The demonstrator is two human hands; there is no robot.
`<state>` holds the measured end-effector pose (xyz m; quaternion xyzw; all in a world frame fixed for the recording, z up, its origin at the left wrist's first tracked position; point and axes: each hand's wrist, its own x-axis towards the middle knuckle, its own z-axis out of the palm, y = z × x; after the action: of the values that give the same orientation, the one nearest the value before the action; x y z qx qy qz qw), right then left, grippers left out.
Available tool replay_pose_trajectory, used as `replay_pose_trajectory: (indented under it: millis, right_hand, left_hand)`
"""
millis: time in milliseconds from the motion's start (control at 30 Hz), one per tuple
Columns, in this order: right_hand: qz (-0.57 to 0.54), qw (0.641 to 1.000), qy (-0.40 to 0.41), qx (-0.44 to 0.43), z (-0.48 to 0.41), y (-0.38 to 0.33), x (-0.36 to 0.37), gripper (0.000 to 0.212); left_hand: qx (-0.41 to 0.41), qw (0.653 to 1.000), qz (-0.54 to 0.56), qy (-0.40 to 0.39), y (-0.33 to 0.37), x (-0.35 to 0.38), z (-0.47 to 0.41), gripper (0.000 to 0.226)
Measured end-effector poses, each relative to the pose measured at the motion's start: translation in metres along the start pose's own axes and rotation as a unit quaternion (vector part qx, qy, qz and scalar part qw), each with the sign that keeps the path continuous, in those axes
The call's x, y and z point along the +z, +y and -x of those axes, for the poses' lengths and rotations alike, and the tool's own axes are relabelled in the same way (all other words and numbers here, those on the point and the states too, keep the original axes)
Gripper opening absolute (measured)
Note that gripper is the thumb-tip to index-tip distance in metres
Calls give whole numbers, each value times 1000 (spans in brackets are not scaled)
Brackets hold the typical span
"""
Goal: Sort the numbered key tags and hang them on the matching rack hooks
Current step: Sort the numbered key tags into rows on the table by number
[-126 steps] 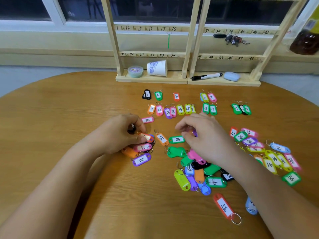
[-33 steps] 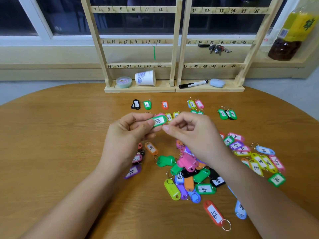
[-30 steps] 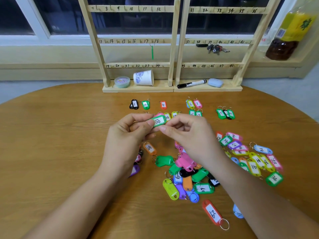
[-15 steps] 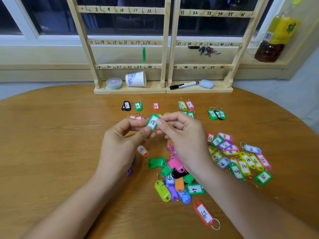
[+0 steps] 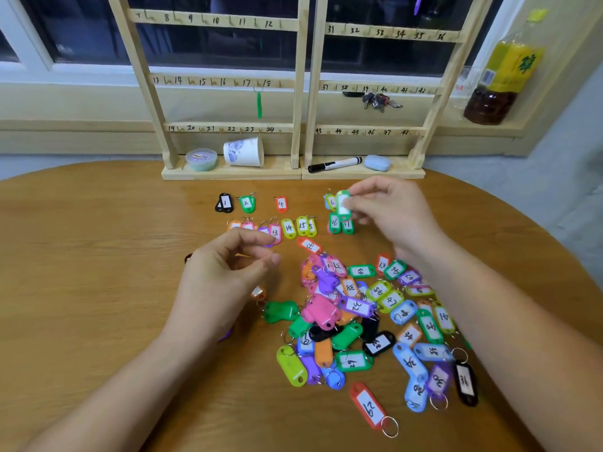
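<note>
- A green key tag (image 5: 342, 203) is pinched by the right hand (image 5: 391, 216), just above tag 16 (image 5: 334, 222) in the sorted rows.
- The left hand (image 5: 225, 278) is held loosely curled, gripping nothing, beside the tag pile (image 5: 359, 318).

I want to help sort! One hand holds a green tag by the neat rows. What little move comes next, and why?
Probably lay the green tag down on the table just right of tag 17. The right hand pinches it right above tag 16 and tag 17, where that sorted row ends. Its number is blurred, so this is a guess.
</note>
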<state>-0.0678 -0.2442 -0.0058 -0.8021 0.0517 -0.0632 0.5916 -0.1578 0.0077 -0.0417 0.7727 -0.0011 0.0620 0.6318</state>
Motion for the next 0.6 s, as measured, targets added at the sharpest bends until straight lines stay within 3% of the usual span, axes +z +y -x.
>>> replay_pose_trajectory:
  millis: [233, 367, 600]
  right_hand:
    - [235, 971, 22, 35, -50, 26, -37, 15]
    - [315, 948, -24, 27, -53, 29, -32, 12]
    - [405, 913, -5, -43, -51, 41, -29, 11]
  left_hand:
    - [11, 997, -77, -23, -6, -1, -3, 16]
    - [18, 991, -125, -43, -10, -1, -3, 14]
    - [56, 973, -214, -64, -12, -2, -2, 15]
